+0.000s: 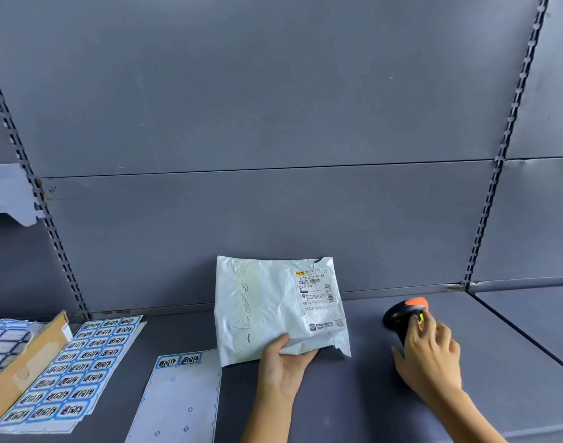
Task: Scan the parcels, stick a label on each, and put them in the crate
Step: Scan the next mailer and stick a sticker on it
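While facing a tall grey back panel (273, 123) and the wide grey shelf (353, 394) below it, looks down on everything needed except the crate, which is nowhere in view. Laid flat to the left: a full sheet of blue-edged labels (78, 369). Nearer the middle, a backing sheet (177, 401) with only two labels left along its far edge. Cut off at the left edge, part of a cardboard box (27, 356).

Resting mid-shelf, far edge close to the panel: the white plastic parcel (273, 308), pinched at its near edge by the left hand (281, 366), thumb on top, fingers tucked beneath. Well to the right, covered by the right hand (430, 356) with fingers curled over its handle: the black-and-orange scanner (401, 314). Whether lifted or on the shelf, cannot tell. Face up on the parcel's right half: the shipping label (318, 292).

Judged to be the scanning step, just starting. Next: raise the scanner, aim at the barcode, keep the parcel flat. Sticking and crating not yet done.
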Motion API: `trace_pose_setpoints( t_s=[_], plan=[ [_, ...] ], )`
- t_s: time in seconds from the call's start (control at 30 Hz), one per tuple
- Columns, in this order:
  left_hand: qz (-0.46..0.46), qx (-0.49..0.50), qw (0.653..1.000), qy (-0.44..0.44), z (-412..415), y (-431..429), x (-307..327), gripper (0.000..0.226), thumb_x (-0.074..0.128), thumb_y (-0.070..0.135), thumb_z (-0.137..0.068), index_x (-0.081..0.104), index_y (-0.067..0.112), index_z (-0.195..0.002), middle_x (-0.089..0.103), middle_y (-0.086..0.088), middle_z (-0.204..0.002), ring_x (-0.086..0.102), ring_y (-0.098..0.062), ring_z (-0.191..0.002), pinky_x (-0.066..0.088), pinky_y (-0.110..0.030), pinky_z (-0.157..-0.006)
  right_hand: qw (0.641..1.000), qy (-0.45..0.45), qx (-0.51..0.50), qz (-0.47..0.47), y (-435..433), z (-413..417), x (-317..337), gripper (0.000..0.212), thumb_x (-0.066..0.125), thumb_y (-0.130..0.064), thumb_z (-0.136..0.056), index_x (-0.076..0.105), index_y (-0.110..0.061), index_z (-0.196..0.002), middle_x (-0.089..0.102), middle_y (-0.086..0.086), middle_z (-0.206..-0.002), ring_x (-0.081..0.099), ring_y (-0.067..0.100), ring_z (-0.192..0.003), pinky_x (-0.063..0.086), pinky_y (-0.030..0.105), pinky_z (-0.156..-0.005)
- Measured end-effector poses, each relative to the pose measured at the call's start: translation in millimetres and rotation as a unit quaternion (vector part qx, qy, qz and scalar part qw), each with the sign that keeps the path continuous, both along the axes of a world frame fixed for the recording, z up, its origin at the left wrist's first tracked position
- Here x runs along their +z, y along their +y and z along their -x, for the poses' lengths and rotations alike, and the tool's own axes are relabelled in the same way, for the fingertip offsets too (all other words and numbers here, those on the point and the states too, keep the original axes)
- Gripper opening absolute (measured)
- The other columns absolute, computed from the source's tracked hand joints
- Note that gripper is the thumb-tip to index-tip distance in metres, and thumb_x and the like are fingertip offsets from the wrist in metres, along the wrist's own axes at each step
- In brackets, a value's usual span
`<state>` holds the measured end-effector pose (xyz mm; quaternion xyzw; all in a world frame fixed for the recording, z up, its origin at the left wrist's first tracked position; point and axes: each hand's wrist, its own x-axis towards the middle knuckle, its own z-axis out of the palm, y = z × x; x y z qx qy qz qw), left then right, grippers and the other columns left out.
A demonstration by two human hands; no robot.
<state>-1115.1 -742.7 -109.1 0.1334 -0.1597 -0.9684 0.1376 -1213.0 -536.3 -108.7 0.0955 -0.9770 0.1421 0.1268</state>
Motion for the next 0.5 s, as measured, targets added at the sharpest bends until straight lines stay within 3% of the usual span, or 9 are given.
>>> trace_pose_setpoints(
  t_s=[0.03,0.1,0.17,0.2,0.23,0.27,0.33,0.43,0.5],
  plan=[
    [0.003,-0.002,1.0,-0.001,-1,1,1,0.05,0.04,-0.001,-0.086,0.04,-0.003,-0.136,0.053,-0.03,-0.128,0.049,-0.051,-0.117,0.039,-0.067,-0.094,0.999,0.037,0.028,0.006,-3,1,-3,0.07,0.092,-0.019,-0.036,0.065,0.008,-0.095,0.062,0.028,-0.106,0.06,0.047,-0.081,0.05,0.047,-0.058],
    [0.01,-0.008,1.0,0.0,-6,6,3,0.052,0.042,-0.001,-0.084,0.04,-0.003,-0.136,0.054,-0.031,-0.127,0.05,-0.051,-0.117,0.04,-0.067,-0.093,0.989,0.075,0.115,0.054,-15,-14,10,0.051,0.077,-0.02,-0.06,0.066,0.002,-0.104,0.063,0.022,-0.112,0.062,0.046,-0.091,0.052,0.046,-0.069],
    [0.024,-0.021,0.999,0.005,-17,15,8,0.048,0.04,0.0,-0.085,0.043,-0.003,-0.133,0.055,-0.031,-0.124,0.051,-0.05,-0.116,0.039,-0.066,-0.096,0.96,0.0,0.143,0.242,-29,-26,23,0.033,0.067,-0.026,-0.083,0.062,-0.013,-0.112,0.066,0.011,-0.106,0.062,0.033,-0.097,0.048,0.035,-0.077],
    [0.031,-0.032,0.999,0.015,-24,22,13,0.045,0.038,0.001,-0.086,0.045,-0.004,-0.13,0.056,-0.031,-0.124,0.052,-0.049,-0.116,0.04,-0.064,-0.096,0.918,-0.109,0.141,0.355,-36,-33,33,0.026,0.067,-0.035,-0.084,0.059,-0.023,-0.105,0.066,0.007,-0.095,0.062,0.026,-0.088,0.045,0.03,-0.072],
    [0.038,-0.044,0.998,0.024,-31,28,18,0.042,0.035,0.002,-0.087,0.048,-0.006,-0.127,0.057,-0.031,-0.122,0.054,-0.048,-0.113,0.043,-0.061,-0.093,0.851,-0.213,0.137,0.46,-41,-31,36,0.021,0.067,-0.041,-0.083,0.054,-0.028,-0.093,0.063,0.002,-0.084,0.06,0.02,-0.077,0.043,0.027,-0.065],
    [0.046,-0.06,0.997,0.03,-37,35,24,0.04,0.033,0.004,-0.089,0.051,-0.007,-0.122,0.058,-0.031,-0.12,0.057,-0.046,-0.11,0.047,-0.058,-0.088,0.803,-0.267,0.146,0.512,-43,-30,40,0.018,0.066,-0.037,-0.086,0.053,-0.024,-0.086,0.063,0.001,-0.081,0.059,0.018,-0.071,0.044,0.029,-0.062],
    [0.071,-0.094,0.993,0.026,-51,46,37,0.037,0.032,0.007,-0.09,0.055,-0.01,-0.115,0.061,-0.032,-0.114,0.062,-0.044,-0.102,0.051,-0.053,-0.081,0.782,-0.289,0.163,0.528,-42,-30,46,0.0,0.061,-0.011,-0.09,0.061,-0.01,-0.09,0.07,0.013,-0.087,0.063,0.026,-0.073,0.049,0.032,-0.062],
    [0.148,-0.141,0.979,-0.015,-66,54,45,0.033,0.051,0.013,-0.088,0.059,-0.003,-0.115,0.062,-0.027,-0.118,0.058,-0.041,-0.11,0.047,-0.053,-0.088,0.777,-0.268,0.151,0.55,-29,-40,51,0.014,0.055,0.008,-0.088,0.062,-0.004,-0.092,0.07,0.015,-0.086,0.065,0.024,-0.069,0.051,0.024,-0.051],
    [0.258,-0.185,0.945,-0.077,-84,51,45,0.038,0.066,0.015,-0.077,0.061,0.004,-0.113,0.062,-0.02,-0.12,0.06,-0.036,-0.108,0.05,-0.05,-0.086,0.783,-0.268,0.151,0.54,-19,-43,47,0.018,0.053,0.014,-0.086,0.062,-0.001,-0.09,0.07,0.015,-0.085,0.065,0.021,-0.066,0.052,0.026,-0.055]
  ],
)
